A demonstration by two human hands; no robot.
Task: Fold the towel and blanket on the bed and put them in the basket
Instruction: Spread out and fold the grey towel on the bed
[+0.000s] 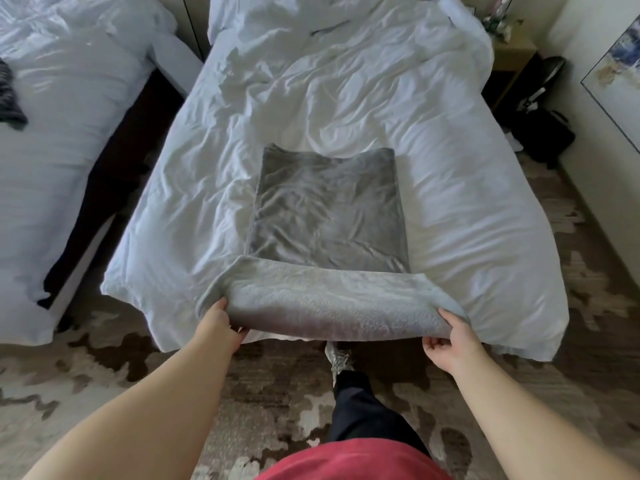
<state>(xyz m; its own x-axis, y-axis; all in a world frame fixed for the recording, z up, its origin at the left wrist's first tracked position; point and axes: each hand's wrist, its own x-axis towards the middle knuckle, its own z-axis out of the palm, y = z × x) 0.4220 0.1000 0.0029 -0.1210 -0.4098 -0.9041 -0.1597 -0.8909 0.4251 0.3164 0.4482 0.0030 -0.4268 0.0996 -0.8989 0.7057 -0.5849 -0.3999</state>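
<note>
- A second bed (69, 140) is seen at left, a dark cloth (10, 98) laid on it.
- The floor is covered by patterned carpet (138, 375).
- A black bag (542, 135) is set near a nightstand (512, 53).

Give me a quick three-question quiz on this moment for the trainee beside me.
1. True or false: the left hand and right hand both grip the near edge of the grey blanket, lifted off the bed.
2. Pick one: the far part of the grey blanket lies flat on A) the white duvet, B) the carpet, C) a chair.
3. Short answer: is the basket in view?

Key: 1 true. 2 A. 3 no.
</note>
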